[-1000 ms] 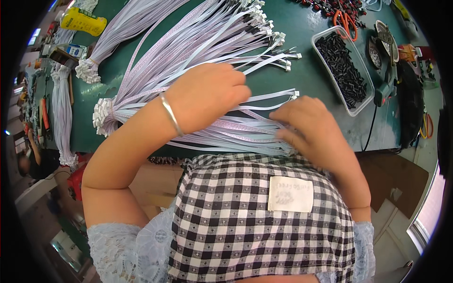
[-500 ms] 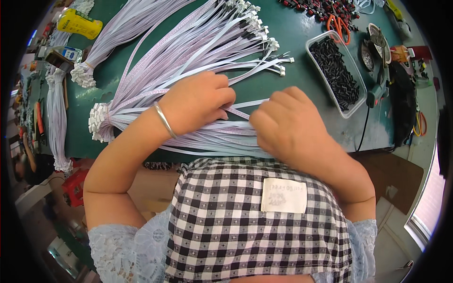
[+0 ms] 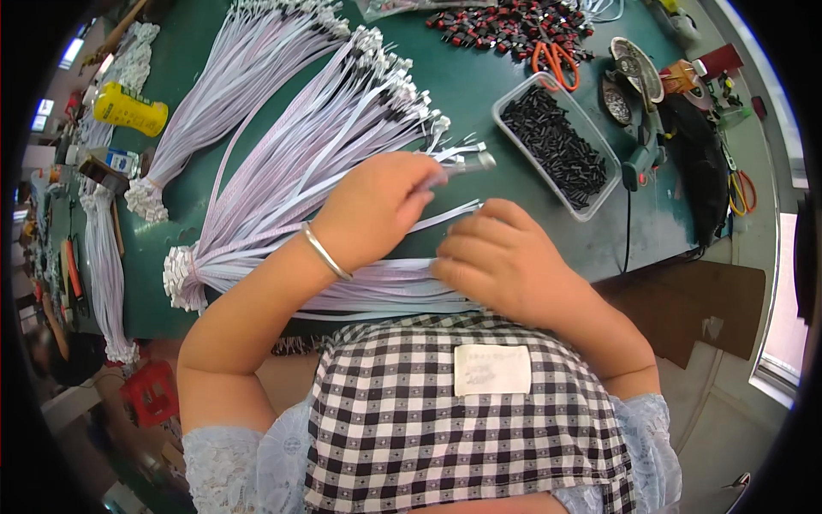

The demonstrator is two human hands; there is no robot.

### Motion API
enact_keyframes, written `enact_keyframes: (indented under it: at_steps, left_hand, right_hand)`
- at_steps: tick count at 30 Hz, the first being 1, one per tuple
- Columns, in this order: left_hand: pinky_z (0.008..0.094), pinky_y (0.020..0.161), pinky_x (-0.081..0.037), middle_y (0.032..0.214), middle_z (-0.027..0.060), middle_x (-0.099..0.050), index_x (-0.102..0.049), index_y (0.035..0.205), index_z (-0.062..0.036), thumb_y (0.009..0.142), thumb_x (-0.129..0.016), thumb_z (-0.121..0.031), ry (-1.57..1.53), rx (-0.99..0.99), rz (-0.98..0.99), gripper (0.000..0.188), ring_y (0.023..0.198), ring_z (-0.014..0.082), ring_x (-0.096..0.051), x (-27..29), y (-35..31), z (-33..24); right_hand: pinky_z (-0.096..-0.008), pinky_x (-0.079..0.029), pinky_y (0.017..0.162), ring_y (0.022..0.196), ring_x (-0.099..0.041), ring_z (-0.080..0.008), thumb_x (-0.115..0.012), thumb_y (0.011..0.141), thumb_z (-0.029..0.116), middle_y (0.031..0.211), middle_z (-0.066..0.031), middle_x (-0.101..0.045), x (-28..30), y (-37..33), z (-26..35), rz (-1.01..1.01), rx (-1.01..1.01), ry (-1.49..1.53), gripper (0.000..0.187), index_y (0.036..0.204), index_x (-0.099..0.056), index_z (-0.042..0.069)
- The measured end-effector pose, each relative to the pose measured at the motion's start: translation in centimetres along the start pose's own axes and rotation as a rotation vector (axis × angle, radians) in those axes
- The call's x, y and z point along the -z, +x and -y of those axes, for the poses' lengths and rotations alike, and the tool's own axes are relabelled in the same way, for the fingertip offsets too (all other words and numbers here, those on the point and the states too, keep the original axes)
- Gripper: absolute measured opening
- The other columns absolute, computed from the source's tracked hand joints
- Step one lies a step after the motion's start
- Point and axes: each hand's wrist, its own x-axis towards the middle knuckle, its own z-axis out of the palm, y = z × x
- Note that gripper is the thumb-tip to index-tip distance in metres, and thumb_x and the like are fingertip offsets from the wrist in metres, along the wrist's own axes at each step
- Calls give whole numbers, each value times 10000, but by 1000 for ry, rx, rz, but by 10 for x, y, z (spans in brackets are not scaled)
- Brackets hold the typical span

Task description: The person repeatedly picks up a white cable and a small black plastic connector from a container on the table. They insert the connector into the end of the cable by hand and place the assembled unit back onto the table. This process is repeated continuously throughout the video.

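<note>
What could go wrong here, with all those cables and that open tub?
Two things, perhaps. The white cables fan out and overlap around the left hand, so strands might tangle or snag. The tub has no lid on and stands beyond the right hand, so a knock could spill its small black pieces.

The white patch [image 3: 492, 369] on the checked apron [image 3: 411, 428] bears a few faint lines of lettering, too blurred to read. Dark characters on the yellow bottle [image 3: 131, 110] and print on the blue-and-white box [image 3: 120, 160] are likewise illegible, while pinkish marks along some white flat cables [image 3: 291, 167] are too small to make out.
</note>
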Motion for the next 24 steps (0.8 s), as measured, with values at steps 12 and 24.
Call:
enact_keyframes:
  at_steps: [12,24]
  left_hand:
    - [188,671,-448,872,16,-619,-598,1117,-4,928,-546,-120,-874,462,158,228,720,48,-525,-27,7,-12]
    - [160,488,-364,822,34,-600,-582,989,-17,911,-568,-137,-1101,606,164,144,535,27,-441,-31,5,-4]
  right_hand:
    - [-393,-456,788,853,-588,-275,-635,803,111,877,-74,-640,35,-35,-53,-203,-558,66,107,893,-657,58]
    - [-419,-456,777,877,-570,-323,-620,806,115,865,-122,-585,28,-32,-108,141,-731,-204,127,909,-603,42]
